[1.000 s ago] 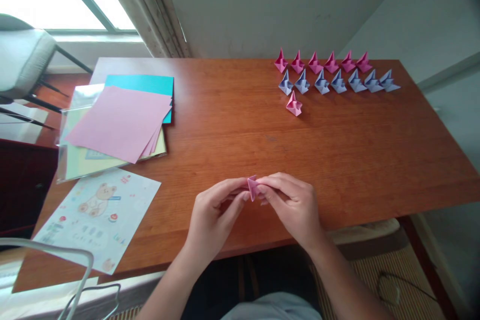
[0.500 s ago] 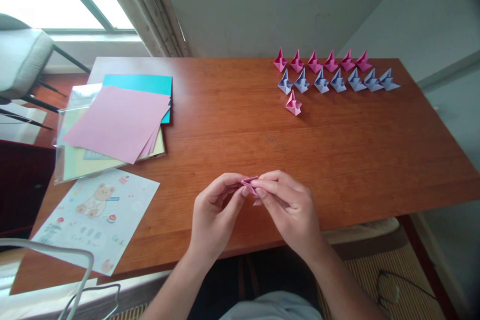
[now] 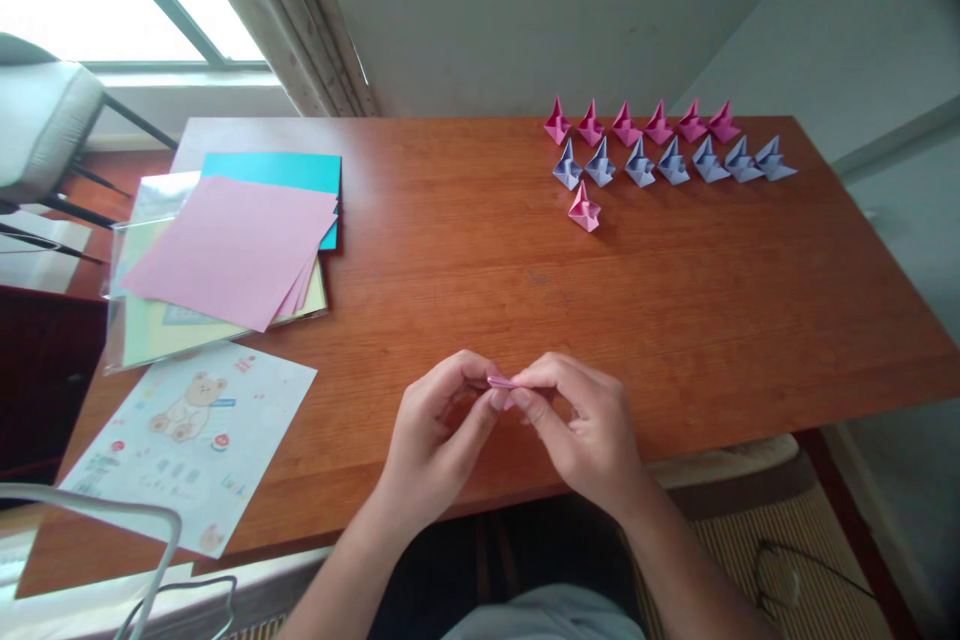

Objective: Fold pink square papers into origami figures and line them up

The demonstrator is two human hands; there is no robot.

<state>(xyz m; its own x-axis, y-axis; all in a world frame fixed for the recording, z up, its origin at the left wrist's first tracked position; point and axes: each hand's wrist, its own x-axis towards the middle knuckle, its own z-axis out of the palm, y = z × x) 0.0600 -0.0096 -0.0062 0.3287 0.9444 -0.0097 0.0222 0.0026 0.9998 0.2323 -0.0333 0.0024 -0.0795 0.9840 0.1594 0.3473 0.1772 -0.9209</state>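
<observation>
Folded pink paper (image 3: pixel 501 383) has turned since a second ago, from an upright wedge to a thin, nearly level edge. Left hand (image 3: pixel 441 435) and right hand (image 3: pixel 583 420) both pinch it, thumb against fingers, between them over the grained wood table (image 3: pixel 420 260). Beyond right hand: crisp-creased, pointed paper shapes (image 3: pixel 673 164), pink and pale blue, in rows. Left of left hand: flat pink sheets (image 3: pixel 232 250), a bear-printed white sheet (image 3: pixel 176 465)

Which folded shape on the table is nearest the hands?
The lone pink shape, in front of the purple row; the others sit farther back, in that row or the darker pink row behind it.
</observation>
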